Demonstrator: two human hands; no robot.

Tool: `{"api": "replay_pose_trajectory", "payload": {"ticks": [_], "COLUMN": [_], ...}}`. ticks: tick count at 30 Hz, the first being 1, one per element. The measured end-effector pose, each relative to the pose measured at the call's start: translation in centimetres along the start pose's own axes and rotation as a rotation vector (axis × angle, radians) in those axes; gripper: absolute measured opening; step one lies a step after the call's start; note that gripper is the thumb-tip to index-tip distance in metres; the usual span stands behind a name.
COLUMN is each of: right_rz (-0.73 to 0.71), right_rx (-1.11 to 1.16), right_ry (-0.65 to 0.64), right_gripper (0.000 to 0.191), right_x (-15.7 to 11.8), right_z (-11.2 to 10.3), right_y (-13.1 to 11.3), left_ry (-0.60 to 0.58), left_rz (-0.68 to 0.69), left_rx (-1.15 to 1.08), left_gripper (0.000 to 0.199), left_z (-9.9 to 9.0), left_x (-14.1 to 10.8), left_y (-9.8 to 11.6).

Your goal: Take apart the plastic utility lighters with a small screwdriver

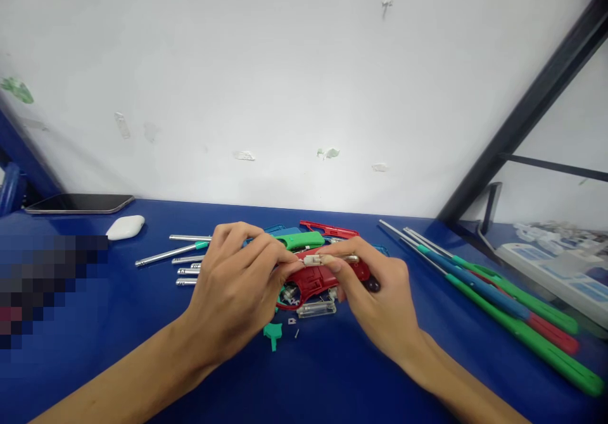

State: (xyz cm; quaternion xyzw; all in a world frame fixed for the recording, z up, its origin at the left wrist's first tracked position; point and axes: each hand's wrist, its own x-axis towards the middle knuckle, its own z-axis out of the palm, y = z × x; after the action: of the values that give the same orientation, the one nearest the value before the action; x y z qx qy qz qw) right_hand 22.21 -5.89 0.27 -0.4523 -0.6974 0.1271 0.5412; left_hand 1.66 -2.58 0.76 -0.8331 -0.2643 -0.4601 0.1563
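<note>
My right hand (375,291) is closed around a small tube-shaped lighter part (312,260), white at its left end and clear or brass-coloured at the right. The fingertips of my left hand (237,278) pinch together at that white end; exactly what they grip is partly hidden. Just under both hands lies a red lighter casing half (311,285). In front of it are a clear fuel tank (316,309), a green trigger (273,334), a small white clip (291,321) and a tiny screw (297,333).
Behind my hands lie a green casing (301,240) and a red casing (330,229). Metal lighter tubes (187,281) stick out at left. Several long lighters (503,297) rest on the right. A phone (78,203) and white earbud case (126,227) sit back left.
</note>
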Motion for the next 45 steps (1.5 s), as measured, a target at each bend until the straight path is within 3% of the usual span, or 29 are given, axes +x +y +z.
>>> {"api": "replay_pose_trajectory", "payload": {"ticks": [4, 8, 14, 18, 21, 30, 37, 45], "right_rz": [0.101, 0.244, 0.508, 0.626, 0.659, 0.672, 0.716, 0.723], "right_rx": [-0.003, -0.028, -0.091, -0.141, -0.198, -0.322, -0.325, -0.247], "right_ry": [0.017, -0.029, -0.365, -0.566, -0.624, -0.611, -0.543, -0.457], "right_gripper": [0.032, 0.049, 0.061, 0.058, 0.060, 0.051, 0.067, 0.059], "right_x": [0.8, 3.0, 5.3, 5.4, 5.3, 5.5, 5.6, 5.5], "right_z": [-0.9, -3.5, -8.5, -10.0, -10.4, -11.5, -11.7, -12.2], "right_y": [0.0, 1.2, 4.7, 5.8, 6.0, 6.9, 7.0, 5.7], "left_ry": [-0.007, -0.073, -0.275, -0.368, -0.395, -0.420, -0.414, -0.291], "left_rz": [-0.040, -0.073, -0.135, -0.151, -0.161, -0.215, -0.206, -0.315], "left_rx": [-0.030, -0.105, -0.242, -0.297, -0.276, -0.059, -0.061, -0.071], "left_gripper": [0.013, 0.012, 0.013, 0.013, 0.019, 0.029, 0.030, 0.026], "left_z": [-0.1, 0.0, 1.1, 1.7, 1.8, 2.4, 2.9, 1.3], "left_x": [0.1, 0.1, -0.8, -1.4, -1.5, -2.2, -2.3, -0.5], "left_y": [-0.5, -2.0, -3.0, -2.9, -3.1, -4.1, -4.5, -4.6]}}
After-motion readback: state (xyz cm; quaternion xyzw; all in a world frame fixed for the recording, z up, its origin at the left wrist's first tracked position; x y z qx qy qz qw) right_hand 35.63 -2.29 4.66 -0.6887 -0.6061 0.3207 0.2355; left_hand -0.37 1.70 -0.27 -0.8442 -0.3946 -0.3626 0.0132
